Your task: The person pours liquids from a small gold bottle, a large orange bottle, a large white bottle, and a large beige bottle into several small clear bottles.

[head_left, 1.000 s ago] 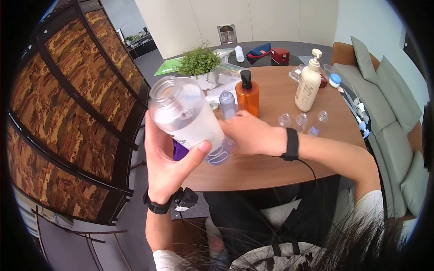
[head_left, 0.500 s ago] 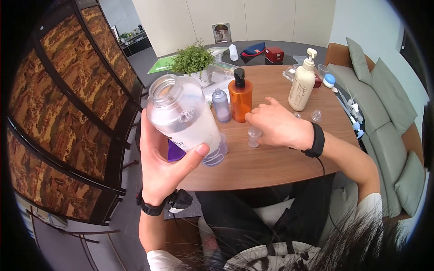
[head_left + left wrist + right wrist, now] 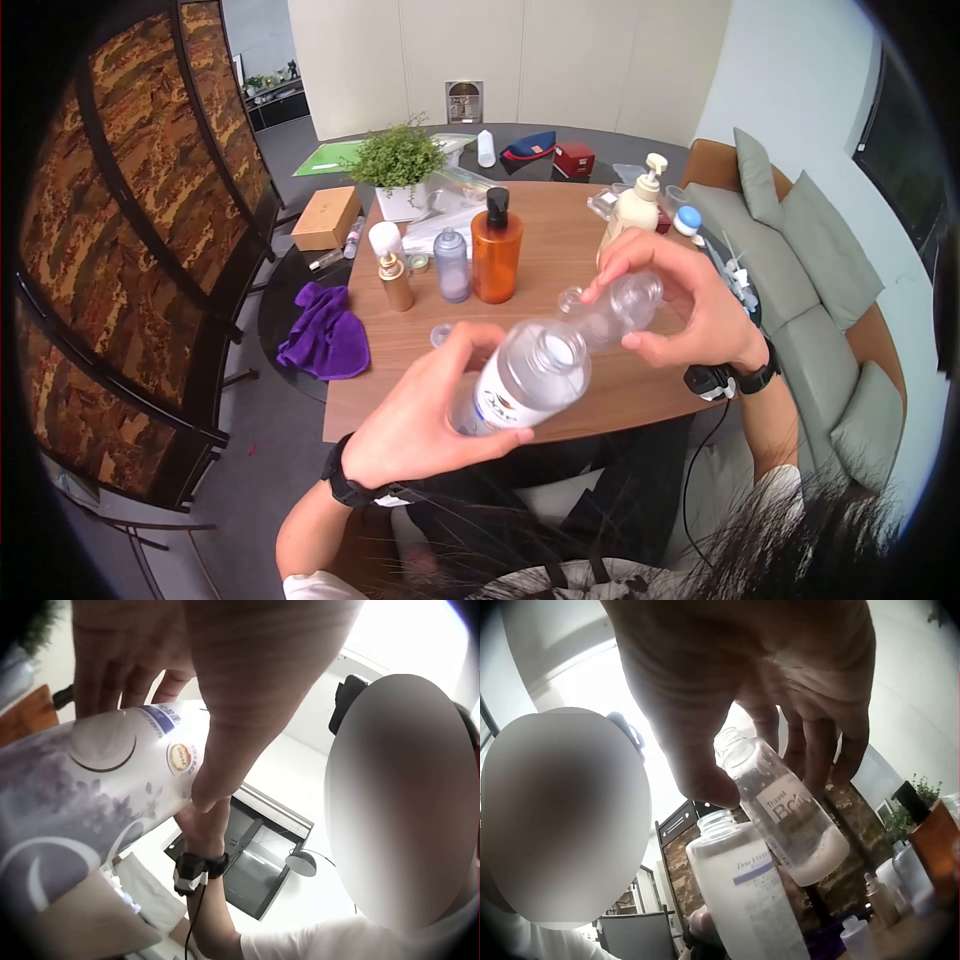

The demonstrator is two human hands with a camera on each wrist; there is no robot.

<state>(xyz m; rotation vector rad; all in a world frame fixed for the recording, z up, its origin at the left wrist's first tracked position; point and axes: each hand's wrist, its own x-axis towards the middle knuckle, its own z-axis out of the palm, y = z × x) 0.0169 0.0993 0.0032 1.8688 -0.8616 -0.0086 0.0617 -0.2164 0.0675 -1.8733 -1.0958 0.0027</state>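
Observation:
Tilted toward the right, a large clear bottle (image 3: 520,385) with an uncapped mouth is gripped by my left hand (image 3: 425,415). In the left wrist view its purple floral side (image 3: 105,780) fills the left, with fingers round it. Thumb and fingers of my right hand (image 3: 695,315) hold a small clear bottle (image 3: 632,305) close to the large bottle's mouth. The right wrist view shows the small bottle (image 3: 791,814) slanted, pale liquid at its base, beside the larger bottle (image 3: 746,889); whether they touch, I cannot tell.
An orange pump bottle (image 3: 497,260), a bluish bottle (image 3: 453,268) and a brown bottle (image 3: 396,285) stand on the wooden table (image 3: 600,405). A cream pump bottle (image 3: 632,212) is behind my right hand. A purple cloth (image 3: 325,335) lies left, near a potted plant (image 3: 400,160).
My left hand has lowered the large bottle and moved it right, tilting it further. My right hand has risen from the table with the small bottle. The view has shifted, showing the purple cloth fully.

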